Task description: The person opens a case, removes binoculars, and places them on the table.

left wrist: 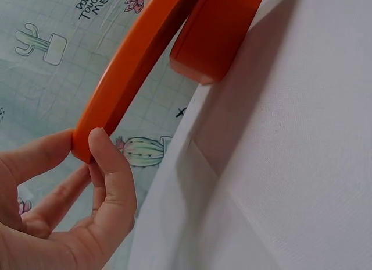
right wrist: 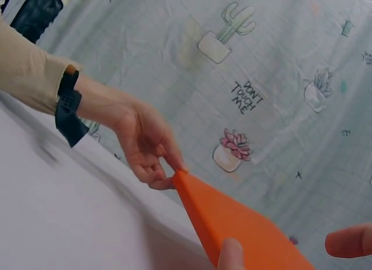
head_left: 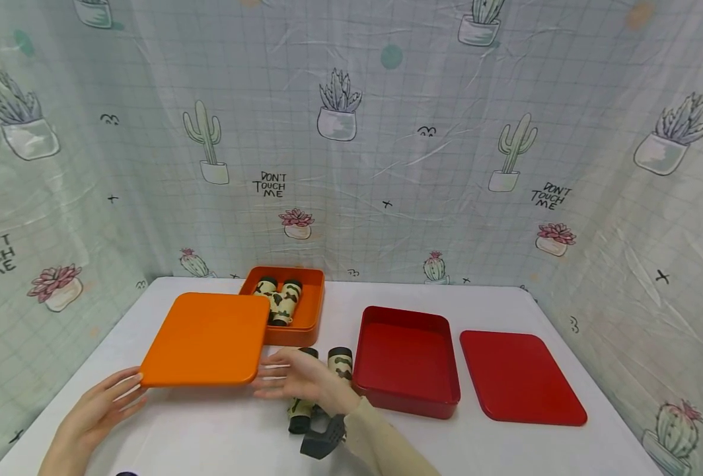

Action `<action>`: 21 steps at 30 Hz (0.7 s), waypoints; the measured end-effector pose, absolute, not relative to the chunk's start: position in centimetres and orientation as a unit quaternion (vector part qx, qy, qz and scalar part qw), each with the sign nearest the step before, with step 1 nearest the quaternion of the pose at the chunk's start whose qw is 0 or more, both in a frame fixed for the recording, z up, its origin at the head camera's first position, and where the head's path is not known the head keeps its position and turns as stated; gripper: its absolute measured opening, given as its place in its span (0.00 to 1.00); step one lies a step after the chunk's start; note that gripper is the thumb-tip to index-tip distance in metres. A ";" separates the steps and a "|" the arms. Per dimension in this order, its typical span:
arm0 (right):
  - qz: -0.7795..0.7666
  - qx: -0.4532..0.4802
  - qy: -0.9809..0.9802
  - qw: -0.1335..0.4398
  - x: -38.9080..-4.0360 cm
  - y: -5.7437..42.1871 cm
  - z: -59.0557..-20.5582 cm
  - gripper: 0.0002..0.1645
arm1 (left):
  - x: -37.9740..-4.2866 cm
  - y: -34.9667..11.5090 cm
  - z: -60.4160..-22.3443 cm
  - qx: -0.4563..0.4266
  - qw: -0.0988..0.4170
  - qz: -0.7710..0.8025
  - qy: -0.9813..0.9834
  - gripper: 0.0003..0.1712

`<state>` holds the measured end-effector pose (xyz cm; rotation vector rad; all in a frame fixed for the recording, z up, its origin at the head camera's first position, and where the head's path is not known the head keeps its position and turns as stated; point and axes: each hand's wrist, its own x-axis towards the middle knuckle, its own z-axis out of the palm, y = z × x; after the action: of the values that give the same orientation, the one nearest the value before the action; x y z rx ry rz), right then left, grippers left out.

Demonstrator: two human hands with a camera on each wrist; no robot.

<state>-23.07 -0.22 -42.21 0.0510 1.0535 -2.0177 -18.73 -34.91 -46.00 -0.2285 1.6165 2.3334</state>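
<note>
An orange square lid [head_left: 209, 340] is held up over the left side of the table, partly overlapping the orange box [head_left: 295, 336] behind it. My left hand [head_left: 98, 411] pinches its near left corner between thumb and fingers; the left wrist view shows this grip on the lid's rim [left wrist: 110, 101]. At the opposite near corner is my right hand [head_left: 306, 380], fingers extended. In the right wrist view its thumb [right wrist: 231, 255] overlaps the lid's edge while a finger [right wrist: 349, 241] stands apart. Camouflage binoculars [head_left: 290, 301] lie inside the orange box, partly hidden by the lid.
Behind my right hand lie more camouflage binoculars [head_left: 339, 361], partly covered by it. An open red box [head_left: 411, 400] stands right of them, with a flat red lid [head_left: 524, 377] farther right. Patterned curtains [head_left: 375, 198] enclose the white table [head_left: 209, 436].
</note>
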 end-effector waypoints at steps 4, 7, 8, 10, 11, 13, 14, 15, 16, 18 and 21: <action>-0.806 0.027 0.413 0.423 -22.7 -0.8 -42.3 0.29 | -18.5 -35.7 -45.9 -0.110 0.155 0.802 0.566 0.16; -0.806 0.024 0.412 0.424 -22.5 -1.2 -42.5 0.29 | -18.3 -36.3 -46.2 -0.112 0.162 0.802 0.563 0.16; -0.807 0.023 0.411 0.424 -22.4 -1.3 -42.5 0.28 | -18.3 -36.5 -46.3 -0.108 0.165 0.804 0.561 0.16; -0.807 0.017 0.409 0.425 -22.2 -1.5 -42.6 0.29 | -18.2 -37.0 -46.5 -0.087 0.176 0.808 0.556 0.17; -0.808 0.013 0.408 0.426 -22.2 -1.6 -42.7 0.29 | -18.1 -37.2 -46.6 -0.077 0.184 0.810 0.552 0.17; -0.810 0.008 0.400 0.430 -22.1 -1.7 -42.7 0.30 | -18.0 -37.7 -46.8 -0.059 0.196 0.814 0.544 0.18; -0.810 0.004 0.396 0.433 -22.0 -1.8 -42.8 0.30 | -18.0 -37.9 -46.9 -0.059 0.200 0.814 0.541 0.18; -0.810 0.000 0.393 0.436 -22.0 -1.9 -42.9 0.30 | -18.0 -38.1 -47.0 -0.063 0.203 0.813 0.542 0.17; -0.810 -0.002 0.390 0.438 -21.9 -2.0 -43.0 0.30 | -17.9 -38.3 -47.1 -0.067 0.203 0.810 0.546 0.17; -0.810 -0.005 0.384 0.444 -21.8 -2.3 -43.1 0.30 | -17.8 -38.7 -47.2 -0.087 0.206 0.808 0.545 0.16; -0.810 -0.005 0.380 0.447 -21.6 -2.7 -43.4 0.29 | -17.7 -39.3 -47.3 -0.100 0.211 0.809 0.539 0.15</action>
<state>-21.62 -2.67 -43.38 -0.0117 0.9396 -2.0045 -17.68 -39.27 -47.33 -0.2779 1.4981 2.2479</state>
